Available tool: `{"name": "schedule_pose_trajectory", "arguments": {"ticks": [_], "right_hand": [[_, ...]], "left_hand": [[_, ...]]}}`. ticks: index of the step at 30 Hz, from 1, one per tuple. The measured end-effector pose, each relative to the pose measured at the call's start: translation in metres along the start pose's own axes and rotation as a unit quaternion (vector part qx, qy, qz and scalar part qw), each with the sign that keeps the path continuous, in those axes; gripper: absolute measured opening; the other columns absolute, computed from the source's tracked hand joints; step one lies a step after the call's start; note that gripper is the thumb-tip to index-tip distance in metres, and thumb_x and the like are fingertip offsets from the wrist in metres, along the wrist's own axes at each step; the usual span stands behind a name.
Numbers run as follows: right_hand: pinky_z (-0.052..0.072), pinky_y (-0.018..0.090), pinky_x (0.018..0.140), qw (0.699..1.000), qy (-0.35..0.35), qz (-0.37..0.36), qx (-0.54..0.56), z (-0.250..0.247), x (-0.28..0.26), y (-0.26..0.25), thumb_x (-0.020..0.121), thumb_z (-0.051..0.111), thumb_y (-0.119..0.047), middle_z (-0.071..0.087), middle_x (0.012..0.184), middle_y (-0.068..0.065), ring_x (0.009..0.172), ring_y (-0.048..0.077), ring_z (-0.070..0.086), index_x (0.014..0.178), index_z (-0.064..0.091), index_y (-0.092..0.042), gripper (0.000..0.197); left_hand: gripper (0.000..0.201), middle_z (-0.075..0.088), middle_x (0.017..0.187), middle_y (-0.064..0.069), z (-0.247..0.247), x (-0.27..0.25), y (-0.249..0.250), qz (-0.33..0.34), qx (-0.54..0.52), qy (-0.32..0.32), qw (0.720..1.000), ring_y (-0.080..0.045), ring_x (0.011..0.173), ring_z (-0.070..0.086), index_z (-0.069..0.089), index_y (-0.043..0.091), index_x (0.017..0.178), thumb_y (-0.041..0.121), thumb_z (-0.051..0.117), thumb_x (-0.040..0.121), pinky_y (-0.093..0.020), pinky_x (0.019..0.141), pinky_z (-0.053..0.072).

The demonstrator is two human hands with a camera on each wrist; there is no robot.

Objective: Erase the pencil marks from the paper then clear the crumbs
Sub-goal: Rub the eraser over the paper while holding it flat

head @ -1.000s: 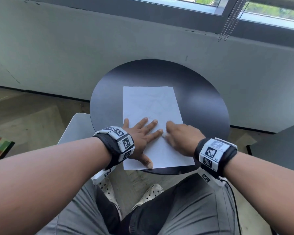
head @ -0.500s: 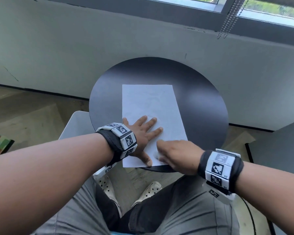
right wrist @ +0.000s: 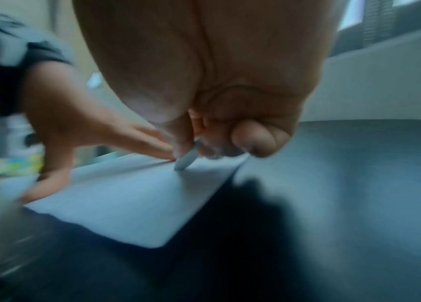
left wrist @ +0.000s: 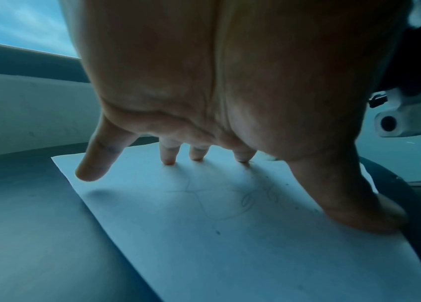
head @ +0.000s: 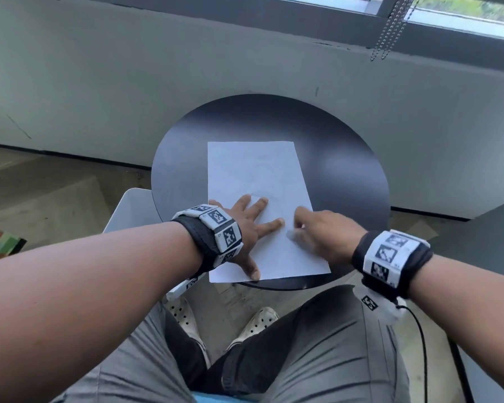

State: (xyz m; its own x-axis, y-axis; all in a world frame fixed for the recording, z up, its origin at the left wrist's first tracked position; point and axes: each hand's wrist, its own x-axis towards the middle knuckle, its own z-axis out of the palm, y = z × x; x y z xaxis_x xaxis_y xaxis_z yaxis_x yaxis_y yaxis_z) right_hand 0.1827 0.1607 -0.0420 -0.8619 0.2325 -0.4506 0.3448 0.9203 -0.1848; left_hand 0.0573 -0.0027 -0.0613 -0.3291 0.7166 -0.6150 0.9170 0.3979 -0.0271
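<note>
Two hands work over the near part of the paper (head: 256, 181). Your left hand (head: 249, 228) lies flat with fingers straight and spread, the thumb pressed near the sheet's near edge and the fingertips (left wrist: 169, 159) planted further up — released, holding nothing, just pinning the sheet. Your right hand (head: 320, 231) comes in from the right with its fingers curled, pinching a small pale eraser (right wrist: 187, 158) between thumb and fingers; its tip touches the paper just beside your left index finger. That hand is blurred in both views that show it.

Faint pencil marks (left wrist: 245, 200) — thin lines and a couple of loops — run across the sheet under your left palm, with a few dark crumbs (left wrist: 217, 232) scattered near them.

The paper's near edge sits right at the near rim of the round black desk (head: 346, 175), its near right corner almost at the lip. Bare desk shows to the left, to the right and beyond the far edge of the sheet. Past the desk stands a pale wall (head: 128, 82) under a window, with a bead chain (head: 390, 27) hanging at upper right.
</note>
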Motion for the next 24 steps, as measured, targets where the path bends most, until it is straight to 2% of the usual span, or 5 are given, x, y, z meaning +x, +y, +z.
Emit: {"name": "schedule_pose_trajectory", "arguments": {"ticks": [2, 6, 10, 16, 24], "right_hand": [[0.051, 0.041, 0.081, 0.994, 0.004, 0.060, 0.087, -0.005, 0.009, 0.009, 0.094, 0.048, -0.053, 0.061, 0.096, 0.003, 0.084, 0.023, 0.059, 0.095, 0.047, -0.025, 0.028], [0.048, 0.037, 0.070, 0.990, 0.036, 0.004, 0.136, 0.008, 0.010, -0.020, 0.095, 0.048, -0.053, 0.060, 0.086, -0.001, 0.075, 0.018, 0.057, 0.094, 0.046, -0.025, 0.028], [0.049, 0.042, 0.078, 0.993, 0.026, 0.008, 0.111, 0.015, 0.015, -0.027, 0.097, 0.043, -0.051, 0.060, 0.091, 0.003, 0.082, 0.026, 0.058, 0.095, 0.042, -0.024, 0.028], [0.048, 0.042, 0.081, 0.991, 0.025, 0.025, 0.132, 0.008, 0.015, -0.028, 0.100, 0.042, -0.043, 0.061, 0.097, 0.007, 0.087, 0.028, 0.057, 0.100, 0.043, -0.023, 0.021], [0.045, 0.041, 0.078, 0.995, -0.013, -0.090, 0.046, 0.018, 0.005, -0.053, 0.101, 0.042, -0.038, 0.062, 0.103, 0.011, 0.090, 0.031, 0.055, 0.108, 0.043, -0.020, 0.020]], "left_hand": [[0.127, -0.028, 0.162, 0.004, 0.000, -0.001, 0.000, 0.001, -0.001, 0.006, 1.000, -0.030, 0.151, -0.018, -0.019, 0.053, 0.149, 0.081, 0.070, 0.062, -0.078, 0.104, 0.020], [0.130, -0.025, 0.164, 0.004, 0.009, -0.004, -0.008, 0.017, -0.022, 0.052, 0.998, -0.024, 0.152, -0.019, -0.014, 0.042, 0.155, 0.085, 0.066, 0.062, -0.071, 0.114, 0.010], [0.126, -0.027, 0.163, 0.000, 0.025, -0.016, -0.022, 0.032, -0.061, 0.098, 0.993, -0.022, 0.151, -0.023, -0.008, 0.034, 0.158, 0.091, 0.055, 0.065, -0.058, 0.121, 0.000], [0.116, -0.027, 0.163, 0.007, 0.040, -0.024, -0.038, 0.024, -0.053, 0.096, 0.994, -0.021, 0.150, -0.025, -0.014, 0.046, 0.154, 0.096, 0.042, 0.066, -0.065, 0.117, -0.001], [0.116, -0.032, 0.161, 0.007, 0.036, -0.021, -0.035, 0.022, -0.055, 0.078, 0.995, -0.021, 0.150, -0.026, -0.017, 0.049, 0.152, 0.096, 0.044, 0.065, -0.070, 0.114, -0.003]]}}
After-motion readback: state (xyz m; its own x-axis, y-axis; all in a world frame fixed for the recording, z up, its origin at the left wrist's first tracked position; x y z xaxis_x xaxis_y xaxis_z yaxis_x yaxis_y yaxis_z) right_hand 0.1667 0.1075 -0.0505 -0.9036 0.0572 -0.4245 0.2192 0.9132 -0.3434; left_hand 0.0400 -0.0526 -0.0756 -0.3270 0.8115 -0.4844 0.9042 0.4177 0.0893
